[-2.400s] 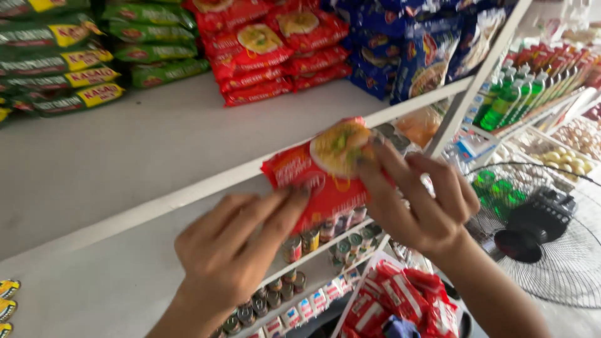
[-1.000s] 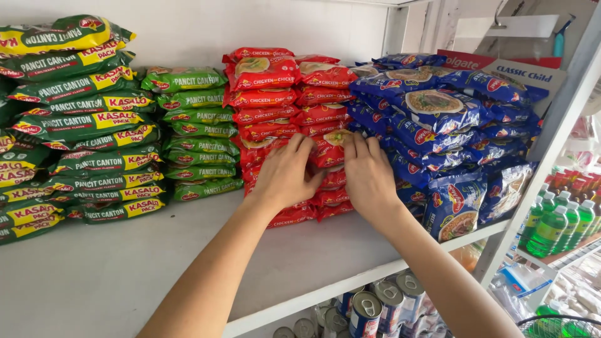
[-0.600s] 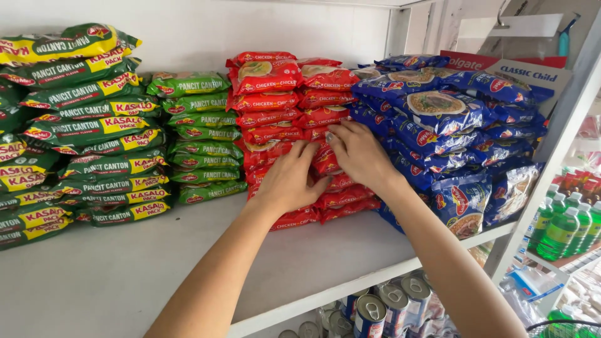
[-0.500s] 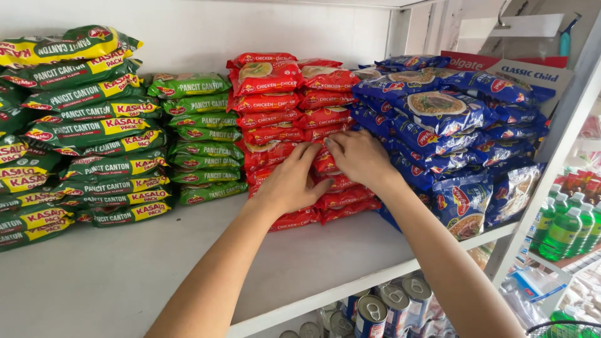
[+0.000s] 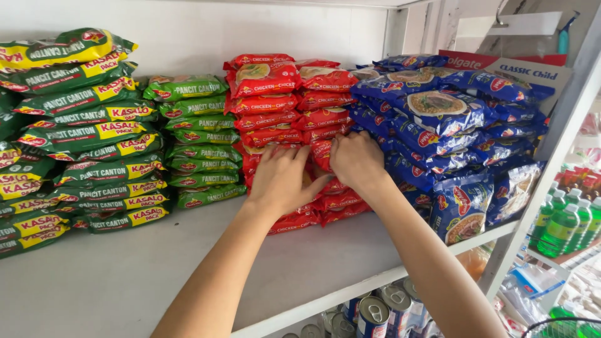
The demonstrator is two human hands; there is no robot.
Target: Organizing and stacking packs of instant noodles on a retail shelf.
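On the white shelf (image 5: 125, 275), far left, stand green and yellow packets (image 5: 81, 134), then smaller green packets (image 5: 194, 144). The left hand (image 5: 283, 181) lies spread and flat against the front of the red noodle packets (image 5: 275, 103), which are stacked in the middle of the shelf. The right hand (image 5: 355, 159) presses beside it, fingers curled onto the same stack. These packets look light, soft and crackly, the contents brittle; holding them by the flat sides seems safest. Blue packets (image 5: 451, 119) stand at the right.
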